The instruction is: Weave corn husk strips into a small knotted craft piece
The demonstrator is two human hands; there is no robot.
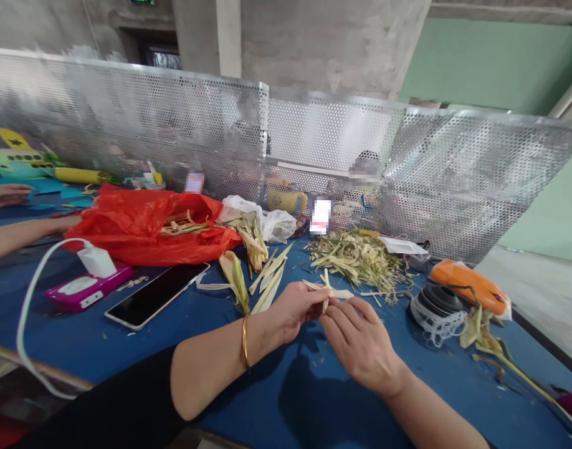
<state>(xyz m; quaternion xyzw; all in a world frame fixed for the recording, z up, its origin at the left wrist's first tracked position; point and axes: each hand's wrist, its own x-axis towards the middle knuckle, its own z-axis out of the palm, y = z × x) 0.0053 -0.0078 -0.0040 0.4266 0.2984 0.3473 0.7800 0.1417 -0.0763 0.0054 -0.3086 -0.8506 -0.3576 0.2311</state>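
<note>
Clock centred on the two hands, twelve pointing away. Left hand: narrow grip, thumb and fingers pinching pale husk strips, which cross at the fingertips above the blue desk. Right hand: grip closed on the same strips from four o'clock, fingers bent (thumb hidden from this angle). Gold bangle on left wrist. Loose corn husk leaves lie at ten o'clock; heap of shredded husk at one. Black spool with white cord at three. Smartphone flat at nine. Red plastic bag at ten, dried husks in its mouth; a co-worker's forearm reaches its nine-o'clock edge.
</note>
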